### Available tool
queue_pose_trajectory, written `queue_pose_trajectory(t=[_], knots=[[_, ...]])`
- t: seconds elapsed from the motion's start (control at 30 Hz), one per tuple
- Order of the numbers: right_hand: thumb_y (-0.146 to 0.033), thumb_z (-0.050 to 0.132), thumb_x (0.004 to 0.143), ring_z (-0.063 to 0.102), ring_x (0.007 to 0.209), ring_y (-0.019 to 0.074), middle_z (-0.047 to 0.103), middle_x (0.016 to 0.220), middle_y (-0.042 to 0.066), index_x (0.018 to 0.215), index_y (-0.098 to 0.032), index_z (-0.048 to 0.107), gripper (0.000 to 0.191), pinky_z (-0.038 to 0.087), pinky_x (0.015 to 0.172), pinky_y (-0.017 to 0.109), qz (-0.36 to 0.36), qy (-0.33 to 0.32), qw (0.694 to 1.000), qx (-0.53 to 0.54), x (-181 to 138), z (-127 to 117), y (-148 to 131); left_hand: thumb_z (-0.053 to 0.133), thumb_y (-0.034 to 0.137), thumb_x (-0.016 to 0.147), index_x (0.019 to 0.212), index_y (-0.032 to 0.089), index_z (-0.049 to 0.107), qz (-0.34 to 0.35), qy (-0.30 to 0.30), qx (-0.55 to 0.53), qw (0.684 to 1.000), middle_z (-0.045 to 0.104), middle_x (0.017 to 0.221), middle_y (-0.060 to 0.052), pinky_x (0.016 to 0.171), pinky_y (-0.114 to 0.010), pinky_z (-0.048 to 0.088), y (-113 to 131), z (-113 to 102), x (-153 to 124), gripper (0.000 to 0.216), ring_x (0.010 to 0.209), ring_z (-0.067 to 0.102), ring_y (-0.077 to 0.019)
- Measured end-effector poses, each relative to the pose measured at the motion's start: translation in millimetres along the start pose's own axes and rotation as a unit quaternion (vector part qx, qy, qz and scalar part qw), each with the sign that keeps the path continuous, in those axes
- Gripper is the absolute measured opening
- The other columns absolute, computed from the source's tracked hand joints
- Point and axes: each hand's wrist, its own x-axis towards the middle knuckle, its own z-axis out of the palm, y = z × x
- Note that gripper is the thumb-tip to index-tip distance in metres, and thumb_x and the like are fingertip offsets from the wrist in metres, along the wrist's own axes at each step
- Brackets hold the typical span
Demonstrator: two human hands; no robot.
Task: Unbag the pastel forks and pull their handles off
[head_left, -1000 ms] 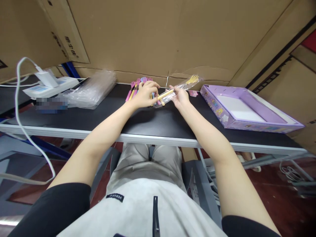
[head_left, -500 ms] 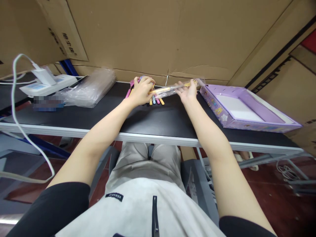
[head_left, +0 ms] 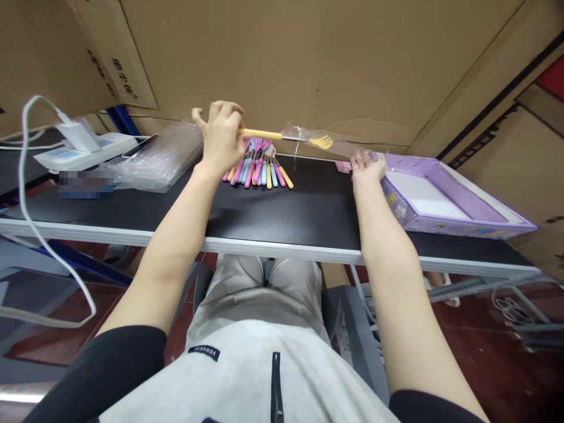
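Grips yellow stick [head_left: 262,134] in left hand [head_left: 220,138], pinches clear bag [head_left: 343,147] in right hand [head_left: 366,167], over coloured sticks [head_left: 259,170], by purple box [head_left: 445,222].

Both bare forearms extend forward and diverge toward the far side of the scene. The left hand [head_left: 220,132] is raised at far left of centre, its fingers curled closed and one finger splayed out to the left. The right hand [head_left: 366,166] sits lower and farther right, back toward the camera, fingertips pinched together.
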Motion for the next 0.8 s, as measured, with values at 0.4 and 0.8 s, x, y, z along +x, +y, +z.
queue_pose_trajectory(t=[0.4,0.8], knots=[[-0.032,0.023,0.109,0.076,0.103,0.0153,0.064,0.126,0.010,0.122,-0.025,0.060,0.040,0.064,0.082,0.036,-0.013,0.032,0.998,0.046,3.9,4.2,4.0,0.048,0.047,0.092,0.118,0.027,0.065,-0.145,0.095,0.080,0.982,0.060,0.144,-0.006,0.121,-0.072,0.012,-5.7,-17.2,-1.9,0.036,0.141,0.037,-0.0386],[-0.036,0.031,0.109,0.075,0.096,0.0143,0.067,0.118,0.008,0.123,-0.022,0.058,0.033,0.065,0.082,0.034,0.024,0.033,0.995,0.088,-15.8,16.3,0.5,0.057,0.040,0.093,0.116,0.012,0.073,-0.157,-0.115,0.144,0.970,0.071,0.129,-0.017,0.126,-0.068,0.004,6.5,0.3,-4.2,0.040,0.140,0.045,-0.0420]])
